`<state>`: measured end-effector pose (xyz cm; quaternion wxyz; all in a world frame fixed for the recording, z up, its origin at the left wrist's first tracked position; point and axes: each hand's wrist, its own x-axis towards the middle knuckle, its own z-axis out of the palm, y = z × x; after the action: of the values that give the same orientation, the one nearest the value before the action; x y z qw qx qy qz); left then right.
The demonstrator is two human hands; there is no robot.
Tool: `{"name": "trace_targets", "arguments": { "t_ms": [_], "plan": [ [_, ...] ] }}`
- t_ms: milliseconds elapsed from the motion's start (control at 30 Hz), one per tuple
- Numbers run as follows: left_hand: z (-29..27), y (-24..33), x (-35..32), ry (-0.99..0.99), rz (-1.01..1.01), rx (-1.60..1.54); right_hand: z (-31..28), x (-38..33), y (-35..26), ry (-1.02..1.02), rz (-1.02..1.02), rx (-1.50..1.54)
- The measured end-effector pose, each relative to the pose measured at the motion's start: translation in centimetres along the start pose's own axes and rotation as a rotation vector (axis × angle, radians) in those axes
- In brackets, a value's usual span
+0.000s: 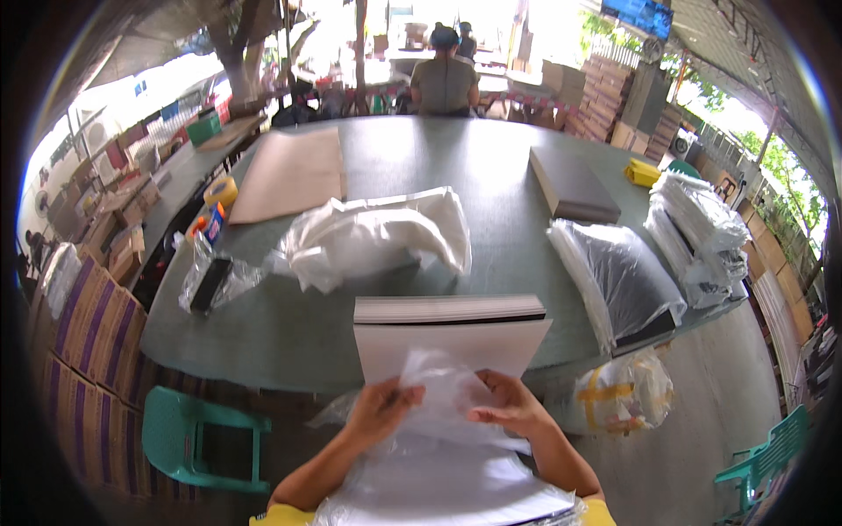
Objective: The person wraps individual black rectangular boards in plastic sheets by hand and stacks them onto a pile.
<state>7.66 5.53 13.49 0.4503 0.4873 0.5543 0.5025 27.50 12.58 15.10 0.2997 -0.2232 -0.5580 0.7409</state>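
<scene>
Bagging up a white panel stack

Left hand and right hand both pinching the clear plastic bag mouth, right at the table edge.

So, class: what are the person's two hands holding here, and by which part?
Both the left hand and right hand pinch a clear plastic bag by its open upper edge, in front of a stack of white sheets.
</scene>
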Motion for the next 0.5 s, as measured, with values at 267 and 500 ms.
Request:
{"name": "trace_targets", "arguments": {
  "t_ms": [267, 500],
  "plan": [
    [-0.6, 0.7, 0.4, -0.071, -0.047, 0.01, -1.1, -0.2, 1.2, 0.103, 0.1, 0.045],
    [-1.5, 0.2, 1.3, 0.084, 0.194, 0.392, -2.4, 0.2, 0.8, 0.006, 0.165, 0.023]
  ]
}}
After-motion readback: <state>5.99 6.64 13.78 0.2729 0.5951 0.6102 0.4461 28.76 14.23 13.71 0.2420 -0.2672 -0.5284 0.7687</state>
